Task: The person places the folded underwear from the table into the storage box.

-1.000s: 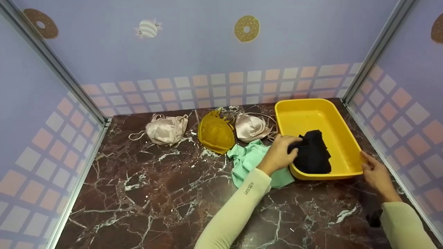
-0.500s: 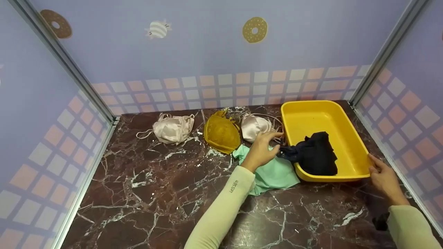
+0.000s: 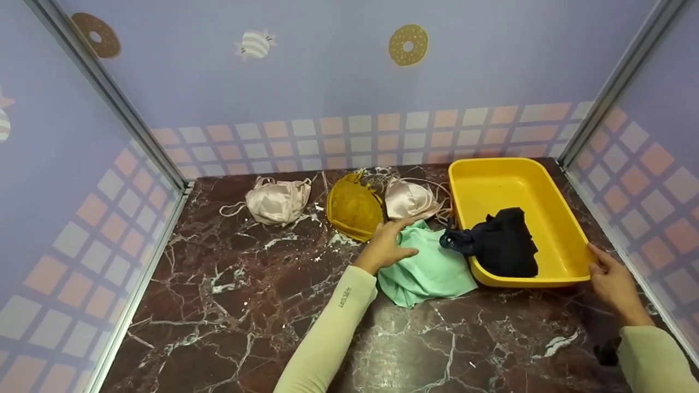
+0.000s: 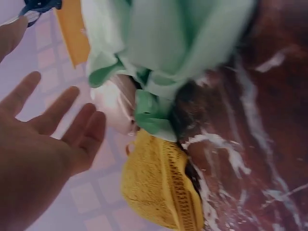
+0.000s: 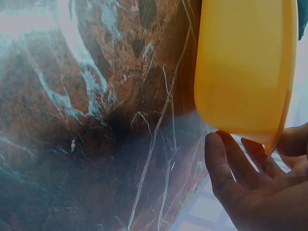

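Note:
My left hand (image 3: 385, 248) hovers at the left edge of a mint-green garment (image 3: 431, 267), fingers spread and holding nothing; the left wrist view shows the open palm (image 4: 38, 154) beside the cloth. Crumpled black cloth (image 3: 508, 245) lies in a yellow plastic basin (image 3: 510, 282), with a dark navy lacy end (image 3: 458, 241) hanging over the basin's left rim above the green garment. My right hand (image 3: 617, 284) grips the basin's front right corner. In the right wrist view, its thumb (image 5: 293, 141) is at the rim and its fingers lie against the outer wall.
Along the back lie a pale pink satin bra (image 3: 277, 202), a mustard-yellow bra (image 3: 355, 208) and another pale satin bra (image 3: 408, 201) with thin straps. The marble-patterned table (image 3: 229, 305) is bounded by lilac panels (image 3: 327, 65) at the back and sides.
My left hand has drawn the dark lacy end leftward over the basin's rim, let it go and moved further left over the green garment. The right hand has stayed on the basin.

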`<state>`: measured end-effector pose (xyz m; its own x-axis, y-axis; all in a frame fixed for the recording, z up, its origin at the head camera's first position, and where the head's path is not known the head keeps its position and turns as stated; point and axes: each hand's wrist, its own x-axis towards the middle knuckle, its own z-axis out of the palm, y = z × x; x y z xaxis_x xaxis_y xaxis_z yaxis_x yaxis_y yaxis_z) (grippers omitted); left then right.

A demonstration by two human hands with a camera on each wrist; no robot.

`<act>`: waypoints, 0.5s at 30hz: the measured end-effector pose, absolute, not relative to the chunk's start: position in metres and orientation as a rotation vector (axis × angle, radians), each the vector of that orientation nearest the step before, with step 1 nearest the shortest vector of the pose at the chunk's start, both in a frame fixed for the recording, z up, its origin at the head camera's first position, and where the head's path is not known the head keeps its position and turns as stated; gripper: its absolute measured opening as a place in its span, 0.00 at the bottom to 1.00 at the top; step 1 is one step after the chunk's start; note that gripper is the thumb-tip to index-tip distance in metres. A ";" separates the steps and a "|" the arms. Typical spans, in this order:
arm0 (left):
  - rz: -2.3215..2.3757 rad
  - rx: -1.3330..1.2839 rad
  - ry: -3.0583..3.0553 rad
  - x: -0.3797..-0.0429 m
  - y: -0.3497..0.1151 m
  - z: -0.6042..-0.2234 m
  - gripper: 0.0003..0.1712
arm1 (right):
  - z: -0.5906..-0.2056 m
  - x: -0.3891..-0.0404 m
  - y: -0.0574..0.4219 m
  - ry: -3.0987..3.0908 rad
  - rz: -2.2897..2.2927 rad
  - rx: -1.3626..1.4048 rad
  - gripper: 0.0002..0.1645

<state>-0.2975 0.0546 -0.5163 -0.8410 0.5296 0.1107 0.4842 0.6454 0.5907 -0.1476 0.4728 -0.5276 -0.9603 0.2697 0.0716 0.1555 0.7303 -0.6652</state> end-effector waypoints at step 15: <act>0.762 0.553 2.866 -0.281 0.077 -0.543 0.38 | -0.528 -0.147 0.472 -2.754 1.007 -0.340 0.27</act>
<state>-0.2813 0.0771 -0.5430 -0.9251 0.3787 -0.0266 0.3155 0.8060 0.5009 -0.1470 0.4717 -0.5283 -0.9559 0.2769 0.0979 0.1485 0.7432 -0.6523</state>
